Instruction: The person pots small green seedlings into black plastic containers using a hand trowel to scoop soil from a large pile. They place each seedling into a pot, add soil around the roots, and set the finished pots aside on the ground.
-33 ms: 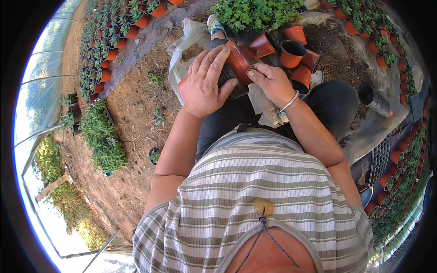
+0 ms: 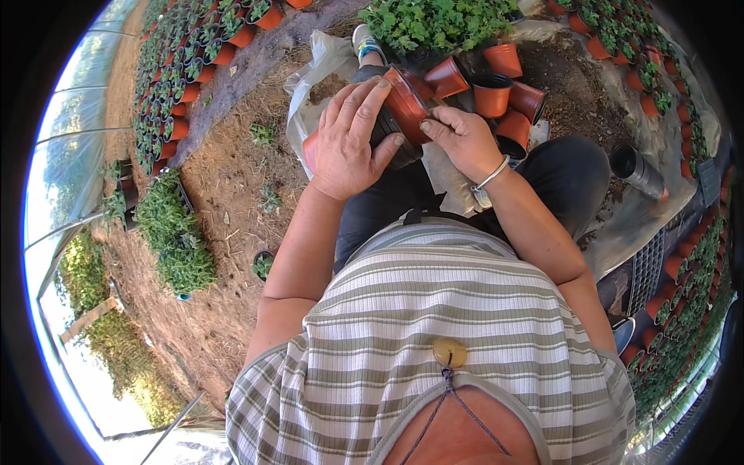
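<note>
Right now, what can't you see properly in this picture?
Middle of the dark pots: head view, hidden under the left hand.
Far side of the red pot: head view, hidden by its near side.
Some fingers of the right hand: head view, tucked beneath that hand.
Leafy plants: head view, cut off by the top edge.

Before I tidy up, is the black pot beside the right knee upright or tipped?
Tipped: the black pot lies sideways on the plastic sheet, its open end facing the right knee.
</note>
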A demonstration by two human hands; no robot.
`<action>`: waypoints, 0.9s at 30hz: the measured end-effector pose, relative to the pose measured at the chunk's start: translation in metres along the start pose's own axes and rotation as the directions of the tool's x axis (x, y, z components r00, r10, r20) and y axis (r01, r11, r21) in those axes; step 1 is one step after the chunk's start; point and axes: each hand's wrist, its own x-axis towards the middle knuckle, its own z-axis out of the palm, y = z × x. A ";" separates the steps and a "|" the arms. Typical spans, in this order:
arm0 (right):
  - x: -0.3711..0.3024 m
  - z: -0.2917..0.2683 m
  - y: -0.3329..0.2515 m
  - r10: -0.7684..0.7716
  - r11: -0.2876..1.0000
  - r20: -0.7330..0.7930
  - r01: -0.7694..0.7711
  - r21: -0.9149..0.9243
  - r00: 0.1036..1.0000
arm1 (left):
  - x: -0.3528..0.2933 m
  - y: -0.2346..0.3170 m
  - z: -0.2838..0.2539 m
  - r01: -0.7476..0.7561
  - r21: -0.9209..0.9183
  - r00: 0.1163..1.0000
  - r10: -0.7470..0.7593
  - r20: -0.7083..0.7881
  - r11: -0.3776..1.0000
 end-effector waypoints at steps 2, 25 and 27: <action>-0.002 -0.004 -0.011 0.023 0.985 0.040 -0.016 -0.169 0.999 | 0.001 0.000 -0.002 -0.005 0.004 1.000 0.005 0.000 1.000; -0.006 -0.062 0.006 -0.082 0.972 -0.295 0.011 -0.235 0.952 | 0.006 -0.002 -0.005 -0.048 0.018 0.997 0.047 0.065 0.999; -0.007 -0.071 0.001 -0.309 0.901 -0.561 0.048 -0.431 0.768 | 0.005 -0.003 -0.007 -0.047 0.009 0.997 0.046 0.062 0.999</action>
